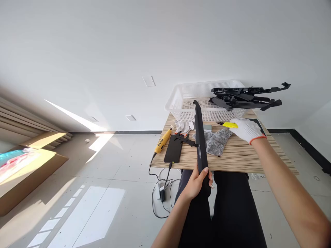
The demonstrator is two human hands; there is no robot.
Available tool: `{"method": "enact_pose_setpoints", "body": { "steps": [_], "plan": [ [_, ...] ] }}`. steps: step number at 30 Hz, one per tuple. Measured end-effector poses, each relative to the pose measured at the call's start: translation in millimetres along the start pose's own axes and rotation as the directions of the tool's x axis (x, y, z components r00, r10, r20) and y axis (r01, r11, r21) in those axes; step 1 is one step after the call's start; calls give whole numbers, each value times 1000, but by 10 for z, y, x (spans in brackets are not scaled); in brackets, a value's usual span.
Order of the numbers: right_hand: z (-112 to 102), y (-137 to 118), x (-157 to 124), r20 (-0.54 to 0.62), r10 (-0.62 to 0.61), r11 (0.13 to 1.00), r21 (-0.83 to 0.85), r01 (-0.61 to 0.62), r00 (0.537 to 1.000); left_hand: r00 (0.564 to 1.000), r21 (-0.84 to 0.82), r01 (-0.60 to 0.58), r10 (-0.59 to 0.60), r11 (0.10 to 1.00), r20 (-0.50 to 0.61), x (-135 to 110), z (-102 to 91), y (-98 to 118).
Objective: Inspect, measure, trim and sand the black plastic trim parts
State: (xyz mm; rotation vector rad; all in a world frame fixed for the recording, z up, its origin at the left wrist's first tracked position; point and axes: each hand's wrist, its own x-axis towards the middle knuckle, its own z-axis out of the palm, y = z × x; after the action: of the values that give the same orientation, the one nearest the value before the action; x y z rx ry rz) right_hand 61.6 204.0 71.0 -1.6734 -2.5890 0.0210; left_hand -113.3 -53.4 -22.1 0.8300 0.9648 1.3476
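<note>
My bare left hand (196,182) is wrapped round the lower end of a long black plastic trim piece (200,134), which stands up almost vertically in front of the table. On my right hand (247,129) is a white knit glove with an orange cuff. Its fingers are closed on a yellow tool with a ridged handle (229,125), low over the right side of the table; the tool's dark tip points left. A grey speckled cloth (218,141) lies between the trim piece and my right hand. Black calipers (185,139) lie partly behind the trim piece.
A white plastic basket (178,113) at the table's back holds several black plastic parts (243,98), some jutting out to the right. A yellow corded rotary tool (162,141), a black phone (173,150) and white gloves (183,127) lie left. Cables (155,203) hang below.
</note>
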Motion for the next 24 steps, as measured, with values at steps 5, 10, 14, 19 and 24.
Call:
{"method": "enact_pose_setpoints", "body": {
  "steps": [5, 10, 14, 19, 24],
  "plan": [
    [201, -90, 241, 47, -47, 999, -11, 48, 998, 1000, -12, 9, -9, 1000, -16, -5, 12, 13],
    [60, -250, 29, -87, -84, 993, 73, 91, 993, 998, -70, 65, -67, 995, -21, -29, 28, 84],
    [49, -411, -320, 64, -432, 895, 155, 419, 899, 996, -134, 92, -93, 987, -3, -38, -6, 93],
    [129, -494, -462, -5, -434, 896, 103, 432, 901, 997, -177, 75, -74, 981, 15, -42, -61, 58],
    [-146, -530, -392, -198, 25, 977, 213, 18, 980, 994, -142, 113, -113, 983, 9, -65, -37, 85]
  ]
}}
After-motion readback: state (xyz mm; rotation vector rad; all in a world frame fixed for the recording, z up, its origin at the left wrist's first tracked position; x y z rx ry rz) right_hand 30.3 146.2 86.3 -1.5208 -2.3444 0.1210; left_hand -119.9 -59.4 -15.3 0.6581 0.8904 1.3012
